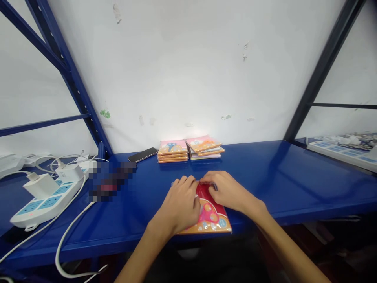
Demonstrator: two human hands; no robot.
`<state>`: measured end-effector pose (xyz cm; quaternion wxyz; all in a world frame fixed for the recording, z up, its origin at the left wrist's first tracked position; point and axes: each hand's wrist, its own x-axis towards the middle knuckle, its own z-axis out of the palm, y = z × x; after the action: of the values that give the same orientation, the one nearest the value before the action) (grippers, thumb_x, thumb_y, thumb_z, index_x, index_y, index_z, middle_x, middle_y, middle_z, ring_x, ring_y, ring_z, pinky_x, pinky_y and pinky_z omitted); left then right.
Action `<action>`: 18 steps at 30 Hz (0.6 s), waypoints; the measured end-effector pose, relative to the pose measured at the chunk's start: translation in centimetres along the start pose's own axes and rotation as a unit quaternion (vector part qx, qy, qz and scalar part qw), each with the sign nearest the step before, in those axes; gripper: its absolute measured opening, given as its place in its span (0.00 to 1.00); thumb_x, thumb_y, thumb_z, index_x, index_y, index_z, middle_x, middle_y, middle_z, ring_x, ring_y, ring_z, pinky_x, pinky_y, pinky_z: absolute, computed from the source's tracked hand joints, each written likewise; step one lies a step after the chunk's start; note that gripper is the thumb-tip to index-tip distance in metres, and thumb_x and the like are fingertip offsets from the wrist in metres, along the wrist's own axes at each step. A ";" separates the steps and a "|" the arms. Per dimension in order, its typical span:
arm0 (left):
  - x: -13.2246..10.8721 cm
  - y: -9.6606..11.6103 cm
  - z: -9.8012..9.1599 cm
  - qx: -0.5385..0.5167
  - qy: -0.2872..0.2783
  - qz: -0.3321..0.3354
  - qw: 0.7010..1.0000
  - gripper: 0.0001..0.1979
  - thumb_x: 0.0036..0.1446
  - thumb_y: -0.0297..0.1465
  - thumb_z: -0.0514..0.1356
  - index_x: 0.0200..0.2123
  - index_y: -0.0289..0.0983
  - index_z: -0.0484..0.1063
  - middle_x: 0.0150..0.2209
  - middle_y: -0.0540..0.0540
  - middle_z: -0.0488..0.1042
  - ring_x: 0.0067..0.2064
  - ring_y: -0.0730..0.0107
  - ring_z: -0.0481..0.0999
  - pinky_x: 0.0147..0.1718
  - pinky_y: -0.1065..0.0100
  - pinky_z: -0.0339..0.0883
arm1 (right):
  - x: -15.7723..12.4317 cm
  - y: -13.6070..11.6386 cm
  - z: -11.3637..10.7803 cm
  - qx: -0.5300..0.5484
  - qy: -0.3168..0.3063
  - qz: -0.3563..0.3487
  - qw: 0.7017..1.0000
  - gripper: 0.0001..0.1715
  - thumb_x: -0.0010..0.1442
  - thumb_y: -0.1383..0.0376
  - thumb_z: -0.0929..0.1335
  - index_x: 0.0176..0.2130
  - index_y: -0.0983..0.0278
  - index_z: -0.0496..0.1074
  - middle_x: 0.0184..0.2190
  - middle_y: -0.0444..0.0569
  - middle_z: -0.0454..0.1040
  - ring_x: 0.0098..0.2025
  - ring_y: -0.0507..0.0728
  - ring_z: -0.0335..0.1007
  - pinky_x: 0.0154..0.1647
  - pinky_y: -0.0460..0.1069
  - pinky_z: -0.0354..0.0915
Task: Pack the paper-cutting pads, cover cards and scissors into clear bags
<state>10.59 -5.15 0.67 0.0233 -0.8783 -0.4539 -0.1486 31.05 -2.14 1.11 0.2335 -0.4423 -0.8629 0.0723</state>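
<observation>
A flat, shiny packet [209, 218] in red, pink and orange lies at the front edge of the blue table, its wrapping catching the light. My left hand [184, 202] rests over its left part, fingers bent together at the far edge. From the right, my right hand [225, 188] pinches the packet's far edge close to my left fingertips. What exactly the fingertips grip there is too small to make out. Farther back stand two stacks of similar packets, a left stack [172, 151] with a blue scissors picture on top and a looser right stack [204, 147].
A dark phone [143, 155] lies left of the stacks. At the left, a white power strip [53, 198] carries chargers, and a white cable [63, 239] loops over the table's front edge. Blue shelf posts [75, 84] rise at the left; a dark post [321, 74] stands right.
</observation>
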 end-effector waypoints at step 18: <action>-1.0 -4.2 -1.0 0.010 0.002 -0.094 0.995 0.22 0.68 0.33 0.51 0.61 0.38 0.71 0.54 0.36 0.70 0.53 0.50 0.72 0.49 0.53 0.69 | -5.8 0.5 -3.2 0.160 -0.004 0.193 0.968 0.18 0.67 0.63 0.58 0.43 0.57 0.76 0.30 0.43 0.81 0.28 0.57 0.76 0.33 0.50 0.67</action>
<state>6.46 -3.67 0.93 0.0190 -0.8309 -0.5362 -0.1473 35.84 -6.74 1.81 0.2795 -0.5569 -0.7394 0.2551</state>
